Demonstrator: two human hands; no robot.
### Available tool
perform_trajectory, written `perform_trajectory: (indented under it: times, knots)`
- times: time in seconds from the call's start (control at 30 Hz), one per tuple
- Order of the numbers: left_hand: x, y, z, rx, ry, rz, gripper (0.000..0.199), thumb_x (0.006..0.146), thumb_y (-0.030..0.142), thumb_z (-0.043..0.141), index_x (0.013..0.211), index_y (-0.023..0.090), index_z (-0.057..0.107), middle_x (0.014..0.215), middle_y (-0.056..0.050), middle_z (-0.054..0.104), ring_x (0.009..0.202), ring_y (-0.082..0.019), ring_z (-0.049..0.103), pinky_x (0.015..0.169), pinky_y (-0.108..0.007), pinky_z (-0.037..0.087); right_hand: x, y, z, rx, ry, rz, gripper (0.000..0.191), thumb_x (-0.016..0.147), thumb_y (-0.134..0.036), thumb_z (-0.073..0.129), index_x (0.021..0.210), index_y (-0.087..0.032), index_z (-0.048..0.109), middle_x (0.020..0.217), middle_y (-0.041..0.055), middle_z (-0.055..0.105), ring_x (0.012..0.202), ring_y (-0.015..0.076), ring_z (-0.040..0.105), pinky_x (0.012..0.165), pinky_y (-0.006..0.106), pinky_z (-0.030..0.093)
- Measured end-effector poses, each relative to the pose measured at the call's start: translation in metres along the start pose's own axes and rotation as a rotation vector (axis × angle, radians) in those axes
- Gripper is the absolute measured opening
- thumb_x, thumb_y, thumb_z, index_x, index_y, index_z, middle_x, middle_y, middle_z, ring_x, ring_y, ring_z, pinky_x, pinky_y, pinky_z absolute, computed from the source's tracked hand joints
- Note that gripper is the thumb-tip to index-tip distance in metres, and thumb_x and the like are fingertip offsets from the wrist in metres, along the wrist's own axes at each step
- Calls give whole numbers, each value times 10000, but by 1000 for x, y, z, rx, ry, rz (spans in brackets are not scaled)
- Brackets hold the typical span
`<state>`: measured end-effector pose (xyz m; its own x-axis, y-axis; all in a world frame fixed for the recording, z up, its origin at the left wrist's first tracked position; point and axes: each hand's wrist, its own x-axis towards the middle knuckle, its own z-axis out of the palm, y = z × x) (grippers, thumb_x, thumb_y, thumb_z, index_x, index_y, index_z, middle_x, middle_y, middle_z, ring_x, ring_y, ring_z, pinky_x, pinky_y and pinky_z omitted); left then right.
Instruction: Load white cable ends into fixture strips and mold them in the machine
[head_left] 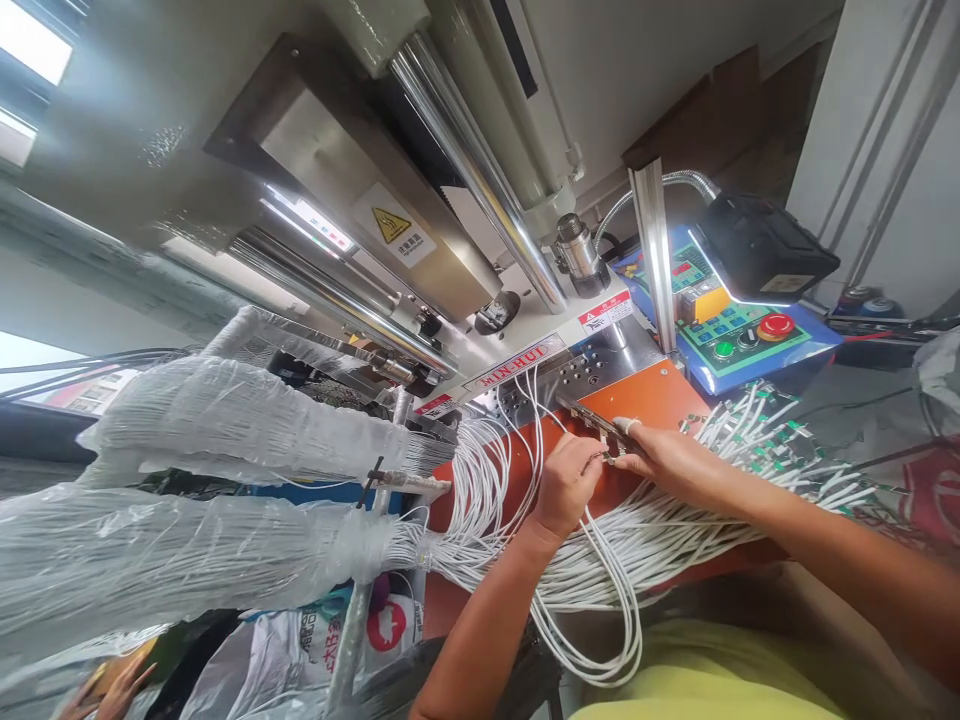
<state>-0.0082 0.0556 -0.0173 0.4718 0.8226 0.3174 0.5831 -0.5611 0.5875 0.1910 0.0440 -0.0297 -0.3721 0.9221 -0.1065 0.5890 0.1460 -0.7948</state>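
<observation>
**Q: Where are the hands?**
A: The left hand (570, 485) enters from the bottom centre of the frame and the right hand (664, 460) from the right edge. They meet just right of centre, over an orange work plate (645, 395).

**Q: What is the grip condition?**
A: The right hand is closed, with its thumb and fingers pinching the end of a dark slotted metal bar (592, 422). The left hand is curled just beside that bar. Its fingers hide the contact area, so it cannot be determined whether they grip anything.

**Q: Where is the bar, and what lies around it?**
A: The bar sits over the orange work plate, between the hands and a perforated steel block (577, 375). White wires (600, 570) run in a loose bundle beneath both hands. Green-tagged terminals (772, 435) fan out toward the right of the frame.

**Q: What else is in view?**
A: A press with chrome guide rods (480, 170) and a yellow warning label (391, 226) fills the upper centre. A blue control panel (720, 340) with a red emergency stop button (776, 327) stands at right. Two plastic-wrapped wire bundles (225, 430) extend from the left, above a plastic bag (330, 650) at lower left.
</observation>
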Motion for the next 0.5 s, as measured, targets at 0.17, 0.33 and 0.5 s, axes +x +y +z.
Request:
perform_trajectory:
  times: [0.17,0.33,0.5]
  knots:
    - [1,-3,1,4,22,-8,208,862,114,513,933,206,686,886,-52,705,845,-176,616,798,-325,515,-1,1,1,4,8,-13,284,913,-464,463,1097,-248,474,914,53,669,799,228,640,653,290,411]
    - [-3,-1,-2,-1,11,-39,191,867,128,527,932,220,681,875,-35,704,835,-168,630,797,-300,507,0,4,4,27,39,-23,399,911,-494,474,1243,-274,463,982,63,692,918,256,654,707,298,437]
    - [-6,1,-2,14,4,-49,206,861,110,516,925,212,682,860,-37,695,825,-165,622,793,-293,504,-1,2,2,21,33,-4,387,926,-507,447,1212,-247,467,958,73,683,862,249,654,683,296,427]
